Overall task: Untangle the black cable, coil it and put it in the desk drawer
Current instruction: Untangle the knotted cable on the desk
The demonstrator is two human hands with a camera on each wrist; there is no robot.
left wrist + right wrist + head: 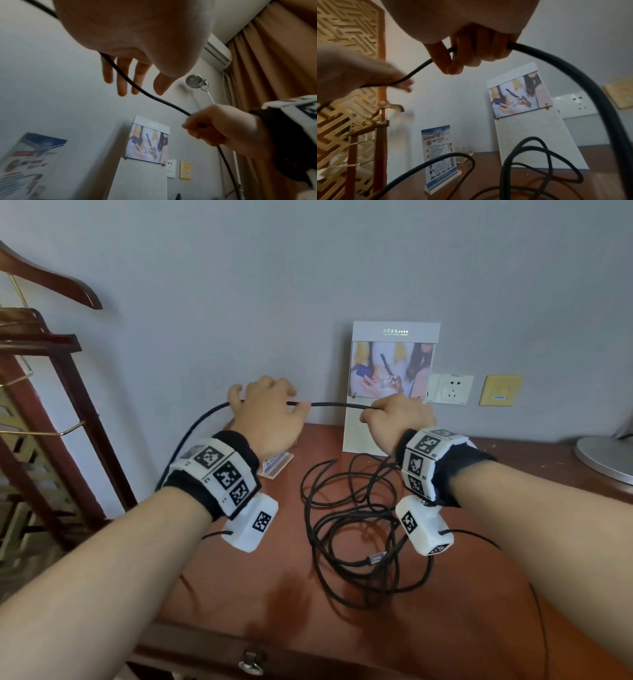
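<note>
Dim wrist views, seemingly motion-blurred, edges warped

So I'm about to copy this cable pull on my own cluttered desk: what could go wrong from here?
The black cable still lies in crossed loops on the desk; pulling the span between the left hand and right hand could tighten a knot. A dragged loop might topple the small acrylic sign. The left hand's fingers look loose, so the cable could slip.

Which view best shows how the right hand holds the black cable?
The right wrist view: the right hand curls its fingers round the black cable, which leaves on both sides. The head view shows only the hand's back. The left wrist view shows a closed fist from the side.
</note>
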